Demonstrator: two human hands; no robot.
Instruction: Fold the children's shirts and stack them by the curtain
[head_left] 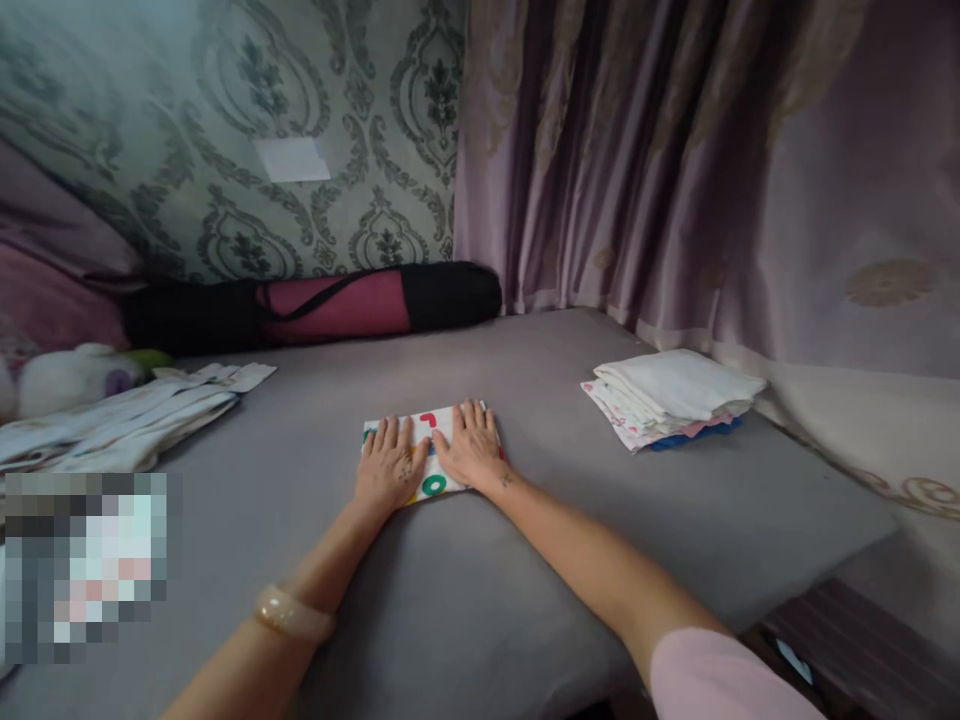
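A folded white cloth (pixel 433 467) printed with coloured letters lies flat on the grey bed surface. My left hand (pixel 390 465) rests flat on its left part, fingers stretched away from me. On the right part, my right hand (pixel 471 450) also lies flat with the fingers slightly spread. Both palms touch the cloth, and neither hand grips it. A red mark and a green ring show on the cloth between the hands; what is under the palms is hidden.
A stack of folded cloths (pixel 675 390) sits to the right. Loose white cloths (pixel 172 410) lie at the left beside a plush toy (pixel 79 378). Against the wall is a long black and pink bag (pixel 337 305). The bed's edge (pixel 817 580) drops off at the right, near the curtain (pixel 600 150).
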